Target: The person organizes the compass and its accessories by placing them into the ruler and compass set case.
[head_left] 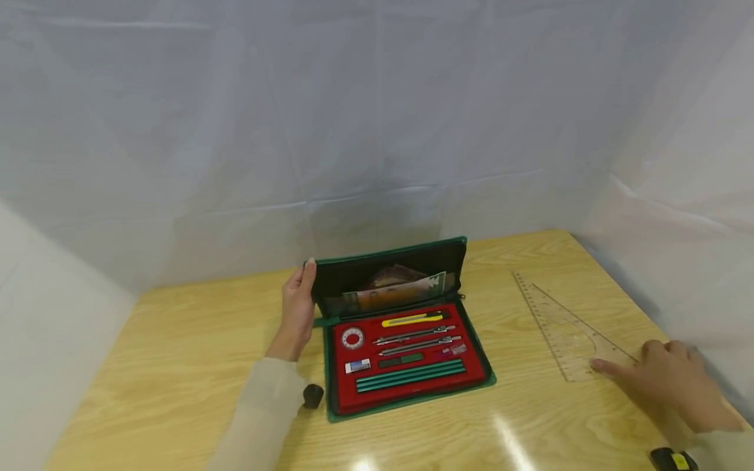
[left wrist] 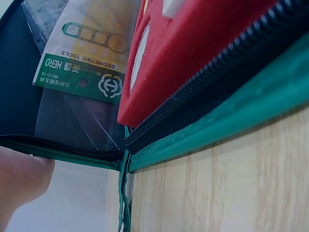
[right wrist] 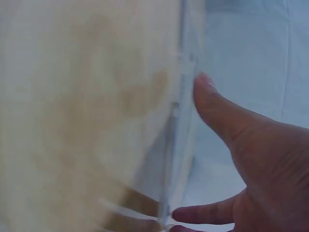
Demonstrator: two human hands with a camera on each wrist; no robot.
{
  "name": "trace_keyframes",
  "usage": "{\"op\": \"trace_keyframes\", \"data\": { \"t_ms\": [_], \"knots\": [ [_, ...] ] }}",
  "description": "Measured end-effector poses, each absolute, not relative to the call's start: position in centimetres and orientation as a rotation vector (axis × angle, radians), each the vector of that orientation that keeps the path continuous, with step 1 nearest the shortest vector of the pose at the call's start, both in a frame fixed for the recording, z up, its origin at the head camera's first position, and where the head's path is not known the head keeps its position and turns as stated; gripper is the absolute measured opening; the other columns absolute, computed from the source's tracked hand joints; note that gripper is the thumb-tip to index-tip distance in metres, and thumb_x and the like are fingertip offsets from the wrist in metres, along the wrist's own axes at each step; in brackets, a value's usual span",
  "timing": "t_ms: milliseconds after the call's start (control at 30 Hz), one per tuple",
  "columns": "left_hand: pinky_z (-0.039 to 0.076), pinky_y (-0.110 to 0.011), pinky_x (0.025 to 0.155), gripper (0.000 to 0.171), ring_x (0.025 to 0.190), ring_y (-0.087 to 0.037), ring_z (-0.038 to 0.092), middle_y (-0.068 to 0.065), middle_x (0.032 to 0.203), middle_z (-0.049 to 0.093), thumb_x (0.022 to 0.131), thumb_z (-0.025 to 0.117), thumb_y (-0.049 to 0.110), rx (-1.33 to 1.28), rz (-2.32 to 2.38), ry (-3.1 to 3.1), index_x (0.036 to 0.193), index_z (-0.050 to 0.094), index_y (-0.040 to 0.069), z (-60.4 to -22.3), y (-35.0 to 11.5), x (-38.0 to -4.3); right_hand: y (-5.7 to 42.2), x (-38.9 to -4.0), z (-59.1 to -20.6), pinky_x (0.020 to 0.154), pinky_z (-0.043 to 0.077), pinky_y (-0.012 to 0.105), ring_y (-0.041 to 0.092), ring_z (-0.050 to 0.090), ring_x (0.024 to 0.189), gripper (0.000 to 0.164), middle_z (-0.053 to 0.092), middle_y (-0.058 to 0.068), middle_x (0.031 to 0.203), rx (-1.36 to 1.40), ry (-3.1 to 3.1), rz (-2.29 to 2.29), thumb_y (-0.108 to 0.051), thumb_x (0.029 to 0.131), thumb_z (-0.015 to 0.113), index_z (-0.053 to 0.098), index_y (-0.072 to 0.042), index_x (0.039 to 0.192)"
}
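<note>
A green zip case stands open on the table, its lid raised. My left hand grips the left edge of the lid, thumb on the inner side. In the lid's clear pocket is a plastic packet printed "GEOMETRIC TOOLS", with clear plastic pieces behind it. A red tray in the base carries green pencils, two compasses, a yellow cutter, an eraser and a round white piece. To the right, my right hand holds a transparent set square between thumb and fingers at its near end.
The wooden table carries the case near its middle. White sheeting hangs behind it and along both sides. The table's right edge runs close to my right hand.
</note>
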State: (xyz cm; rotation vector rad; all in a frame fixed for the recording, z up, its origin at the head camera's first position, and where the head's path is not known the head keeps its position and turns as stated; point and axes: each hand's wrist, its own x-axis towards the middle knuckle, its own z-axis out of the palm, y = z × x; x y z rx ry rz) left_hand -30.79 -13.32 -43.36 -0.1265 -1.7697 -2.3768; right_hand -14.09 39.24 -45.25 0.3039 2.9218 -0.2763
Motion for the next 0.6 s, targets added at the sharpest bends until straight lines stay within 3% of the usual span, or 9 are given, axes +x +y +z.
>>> {"op": "trace_keyframes", "data": {
  "t_ms": [167, 300, 500, 600],
  "knots": [
    [0.043, -0.025, 0.073, 0.027, 0.077, -0.009, 0.046, 0.007, 0.074, 0.053, 0.091, 0.05, 0.038, -0.119, -2.391, -1.754, 0.075, 0.054, 0.016, -43.4, -13.6, -30.6, 38.4, -13.7, -45.7, 0.075, 0.025, 0.065, 0.058, 0.031, 0.088, 0.091, 0.04, 0.039, 0.088, 0.37, 2.966, -0.326, -0.078, 0.074, 0.039, 0.044, 0.012, 0.084],
    [0.042, -0.025, 0.071, 0.03, 0.075, -0.01, 0.043, 0.007, 0.072, 0.049, 0.09, 0.05, 0.039, -0.096, -2.377, -1.757, 0.071, 0.05, 0.016, -43.3, -13.8, -30.5, 38.1, -13.9, -45.7, 0.071, 0.029, 0.058, 0.044, 0.042, 0.073, 0.076, 0.049, 0.022, 0.074, 0.303, 3.002, -0.35, -0.073, 0.077, 0.043, 0.045, 0.002, 0.068],
    [0.036, -0.026, 0.068, 0.036, 0.072, -0.011, 0.036, 0.004, 0.068, 0.037, 0.09, 0.051, 0.039, -0.107, -2.365, -1.763, 0.066, 0.039, 0.014, -43.3, -13.9, -30.5, 37.9, -14.2, -45.5, 0.064, 0.034, 0.048, 0.03, 0.042, 0.065, 0.065, 0.045, 0.012, 0.065, 0.243, 3.009, -0.375, -0.067, 0.08, 0.045, 0.038, -0.006, 0.057],
    [0.036, -0.026, 0.066, 0.036, 0.072, -0.012, 0.036, 0.004, 0.068, 0.038, 0.089, 0.051, 0.04, -0.112, -2.366, -1.768, 0.067, 0.04, 0.014, -43.4, -13.7, -30.5, 37.9, -14.3, -45.4, 0.067, 0.034, 0.051, 0.036, 0.042, 0.068, 0.074, 0.046, 0.021, 0.069, 0.243, 2.982, -0.34, -0.068, 0.08, 0.043, 0.043, 0.003, 0.063]
  ]
}}
